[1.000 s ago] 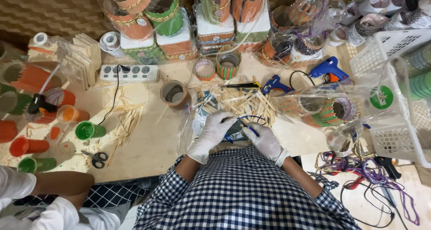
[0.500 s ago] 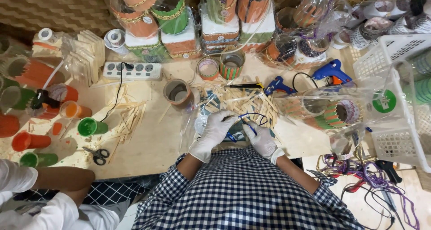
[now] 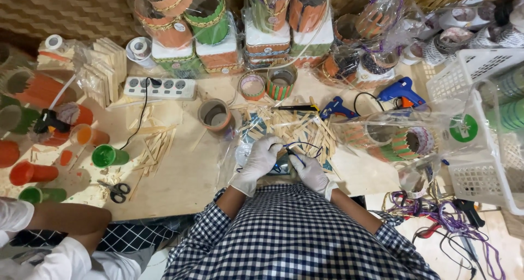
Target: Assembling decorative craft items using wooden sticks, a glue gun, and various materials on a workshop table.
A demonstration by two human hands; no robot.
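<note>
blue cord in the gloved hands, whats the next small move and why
Probably draw the blue cord snug with the right hand while the left hand steadies the clear wrapped bundle. Both gloved hands meet at the cord, which loops loosely above the fingers over the pile of wooden sticks, so it looks slack rather than tied off.

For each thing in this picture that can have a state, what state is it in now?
Left hand: gloved, resting on clear wrapping, holding a thin dark cord.
Right hand: gloved, pinching the same dark cord.
Scissors: lying flat, blades shut.
Power strip: one black plug in.
Blue glue gun: lying on its side, cord attached.
Green cup: lying on its side.
Brown cup: upright, open top.
White basket: holds green rolls.
</note>
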